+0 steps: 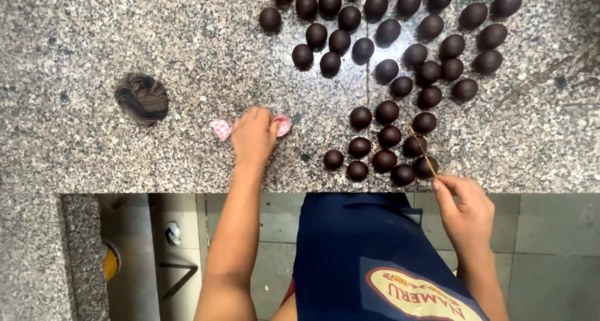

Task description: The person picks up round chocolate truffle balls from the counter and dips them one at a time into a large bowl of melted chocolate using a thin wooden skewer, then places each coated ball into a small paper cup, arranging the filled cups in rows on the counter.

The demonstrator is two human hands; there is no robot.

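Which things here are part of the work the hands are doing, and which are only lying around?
In use:
left hand on pink paper cups
right hand holding thin stick
dark brown balls on the counter

Lying about:
rolled cloth

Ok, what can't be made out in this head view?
- Paper cups: the left hand covers the middle, so their number is unclear.
- Dark balls: the top rows are cut off by the frame edge.
- Stick in the right hand: its tip blends into the balls.
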